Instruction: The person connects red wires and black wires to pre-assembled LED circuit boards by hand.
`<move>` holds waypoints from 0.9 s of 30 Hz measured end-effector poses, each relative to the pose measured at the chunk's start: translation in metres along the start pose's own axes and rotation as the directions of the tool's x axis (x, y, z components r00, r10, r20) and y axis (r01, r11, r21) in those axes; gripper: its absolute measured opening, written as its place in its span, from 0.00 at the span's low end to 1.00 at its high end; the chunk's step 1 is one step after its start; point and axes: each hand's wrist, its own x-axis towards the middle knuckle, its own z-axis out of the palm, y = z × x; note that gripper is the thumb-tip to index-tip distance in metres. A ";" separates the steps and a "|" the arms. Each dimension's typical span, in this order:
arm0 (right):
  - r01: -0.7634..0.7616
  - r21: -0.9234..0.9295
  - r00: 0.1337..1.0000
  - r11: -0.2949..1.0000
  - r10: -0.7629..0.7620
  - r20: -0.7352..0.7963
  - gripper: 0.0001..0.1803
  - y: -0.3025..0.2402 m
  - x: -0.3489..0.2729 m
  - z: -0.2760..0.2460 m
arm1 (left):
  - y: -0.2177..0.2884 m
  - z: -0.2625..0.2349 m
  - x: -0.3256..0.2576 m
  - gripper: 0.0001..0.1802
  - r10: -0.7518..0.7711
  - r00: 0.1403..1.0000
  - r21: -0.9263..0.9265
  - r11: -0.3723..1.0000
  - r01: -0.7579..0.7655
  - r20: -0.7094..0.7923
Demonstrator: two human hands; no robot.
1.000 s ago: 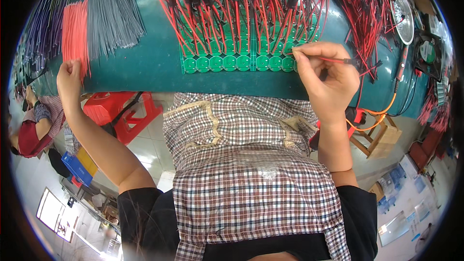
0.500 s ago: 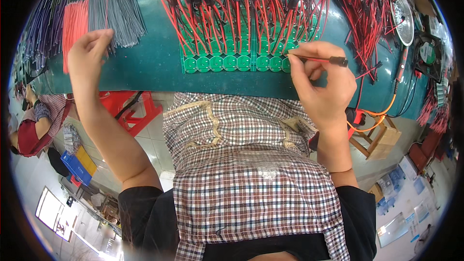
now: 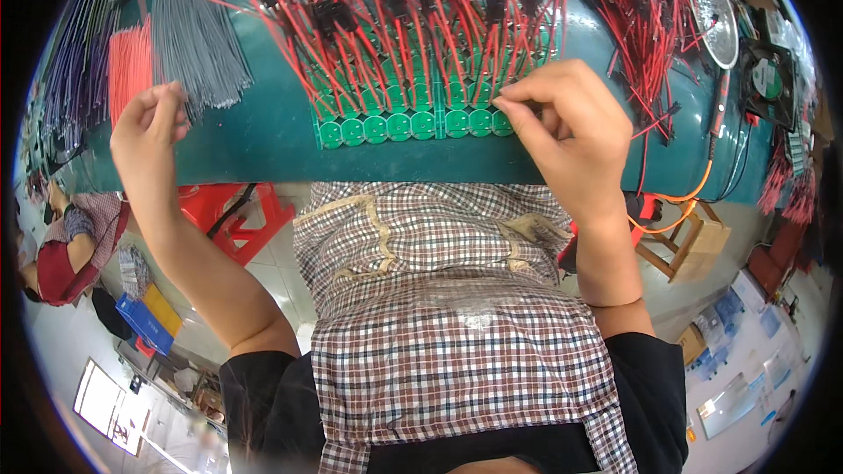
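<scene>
Boards point(image 3: 413, 125): a strip of small round green circuit discs, lying along the near edge of a teal table point(image 3: 263, 136), just past the plaid apron point(image 3: 439, 298) at the bottom of the view. Most discs, as far as can be seen, already carry red and black wires point(image 3: 386, 26) that fan away toward the far side; whether the discs at the right end are finished cannot be told, so the run looks well advanced but not plainly complete. Right hand point(image 3: 562, 136): fingers pinched together at the strip's right end, touching or just above the last discs; what they clamp, if anything, is too small to make out. Left hand point(image 3: 151, 132): raised well left of the strip, fingers closed, at the near tips of a grey wire bundle point(image 3: 198, 39), beside a red bundle point(image 3: 130, 66); whether it holds a strand cannot be told. Farther right: a soldering iron point(image 3: 720, 101) with orange cord, lying untouched, and a round metal dish point(image 3: 713, 13).
</scene>
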 end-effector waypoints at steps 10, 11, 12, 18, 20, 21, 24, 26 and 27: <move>-0.015 -0.006 1.000 1.000 0.015 -0.004 0.07 -0.005 -0.006 -0.015 | 0.019 0.044 -0.082 0.09 0.192 0.981 -0.399 0.901 -0.170 0.015; 0.008 -0.005 1.000 1.000 -0.008 -0.020 0.07 -0.003 -0.006 -0.022 | 0.016 0.054 -0.091 0.08 0.133 0.991 -0.388 0.914 -0.116 0.017; 0.027 -0.084 0.997 0.996 -0.033 -0.072 0.07 0.000 -0.005 -0.032 | 0.015 0.060 -0.094 0.07 0.179 0.984 -0.319 0.933 -0.166 0.011; -0.359 -0.477 0.934 0.803 0.308 -0.184 0.08 0.012 -0.013 -0.088 | 0.039 0.060 -0.112 0.06 0.209 0.977 -0.335 0.918 -0.209 -0.038; -0.360 -0.544 0.931 0.758 0.329 -0.159 0.07 0.019 -0.015 -0.096 | 0.058 0.069 -0.127 0.07 0.204 0.977 -0.520 0.843 -0.139 0.069; -0.356 -0.522 0.933 0.775 0.332 -0.143 0.07 0.023 -0.015 -0.097 | 0.066 0.077 -0.130 0.07 0.269 0.957 -0.504 0.845 -0.178 0.113; -0.379 -0.451 0.925 0.808 0.347 -0.156 0.06 0.030 -0.017 -0.096 | 0.086 0.104 -0.133 0.06 0.455 0.865 -0.469 0.824 -0.318 0.212; -0.404 -0.399 0.915 0.823 0.360 -0.183 0.06 0.032 -0.016 -0.094 | 0.094 0.126 -0.129 0.07 0.601 0.785 -0.422 0.757 -0.498 0.150; -0.397 -0.344 0.916 0.851 0.343 -0.209 0.05 0.033 -0.016 -0.093 | 0.097 0.134 -0.129 0.07 0.602 0.784 -0.418 0.758 -0.500 0.154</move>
